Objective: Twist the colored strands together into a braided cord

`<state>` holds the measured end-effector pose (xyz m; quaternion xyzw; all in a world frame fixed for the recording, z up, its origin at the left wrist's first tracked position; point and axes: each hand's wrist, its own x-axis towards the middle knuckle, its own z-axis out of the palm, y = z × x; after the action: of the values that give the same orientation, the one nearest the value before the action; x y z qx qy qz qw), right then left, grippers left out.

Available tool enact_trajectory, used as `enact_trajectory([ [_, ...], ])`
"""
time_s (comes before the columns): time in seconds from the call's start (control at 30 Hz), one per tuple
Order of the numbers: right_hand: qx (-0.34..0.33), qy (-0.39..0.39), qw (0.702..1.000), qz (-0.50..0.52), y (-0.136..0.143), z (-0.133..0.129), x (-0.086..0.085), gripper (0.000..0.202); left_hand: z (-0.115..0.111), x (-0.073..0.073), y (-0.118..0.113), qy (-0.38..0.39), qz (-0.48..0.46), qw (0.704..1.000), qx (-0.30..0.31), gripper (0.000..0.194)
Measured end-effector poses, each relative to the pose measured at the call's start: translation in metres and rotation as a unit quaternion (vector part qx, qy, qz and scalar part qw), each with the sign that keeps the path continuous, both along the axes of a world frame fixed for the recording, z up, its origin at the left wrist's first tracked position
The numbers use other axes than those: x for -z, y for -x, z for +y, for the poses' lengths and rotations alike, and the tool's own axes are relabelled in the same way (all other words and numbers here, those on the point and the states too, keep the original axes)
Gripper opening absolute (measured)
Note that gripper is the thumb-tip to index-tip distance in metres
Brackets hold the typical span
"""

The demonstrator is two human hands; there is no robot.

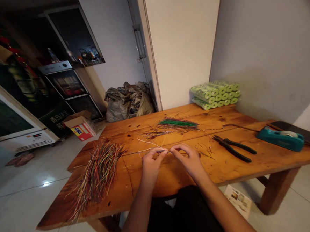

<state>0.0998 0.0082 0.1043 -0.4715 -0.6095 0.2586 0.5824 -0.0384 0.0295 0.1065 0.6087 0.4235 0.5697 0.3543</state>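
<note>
My left hand (153, 162) pinches some thin pale wires (151, 142) above the middle of the wooden table (138, 180). Close beside it, my right hand (187, 157) is closed at the fingertips on the same wires, near their end. The wires fan out to the left from between my fingers. A big heap of mixed coloured wires (100, 171) lies on the table left of my hands. Beyond my hands is a bundle of green wires (178, 123) with thin brown strands around it. Short dark wire pieces (206, 153) are scattered right of my right hand.
Black-handled pliers (234, 148), a teal tape dispenser (279, 138) and a dark flat device (300, 132) lie to the right. Wrapped green rolls (215, 94) stand at the back edge. Bags (129, 101) and a cardboard box (82, 125) are on the floor behind.
</note>
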Motion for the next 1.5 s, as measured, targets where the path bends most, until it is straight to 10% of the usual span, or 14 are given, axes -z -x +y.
enact_trajectory([
  [0.3,0.099,-0.101,0.974,-0.179,0.006,-0.012,-0.014,0.012,-0.006,-0.004,-0.005,-0.035,0.053,0.996,-0.062,0.007],
  [0.5,-0.035,0.006,0.998,0.042,0.008,-0.005,-0.008,0.026,0.000,0.001,0.001,0.012,-0.022,1.000,-0.013,0.009],
  [0.7,-0.231,0.188,0.907,0.297,0.006,-0.001,-0.001,0.028,0.001,0.004,0.001,0.029,-0.041,0.998,0.037,0.009],
  [0.87,-0.295,0.231,0.876,0.302,0.000,-0.006,-0.004,0.024,-0.003,0.000,0.000,0.028,-0.039,0.997,0.058,0.008],
  [1.17,-0.092,0.049,0.994,0.033,0.002,0.003,0.004,0.011,-0.004,0.001,0.000,-0.008,0.025,1.000,0.004,0.010],
  [1.5,0.022,0.039,0.992,-0.117,0.005,-0.008,-0.005,0.020,-0.001,0.007,0.000,-0.017,0.006,0.999,-0.027,0.013],
])
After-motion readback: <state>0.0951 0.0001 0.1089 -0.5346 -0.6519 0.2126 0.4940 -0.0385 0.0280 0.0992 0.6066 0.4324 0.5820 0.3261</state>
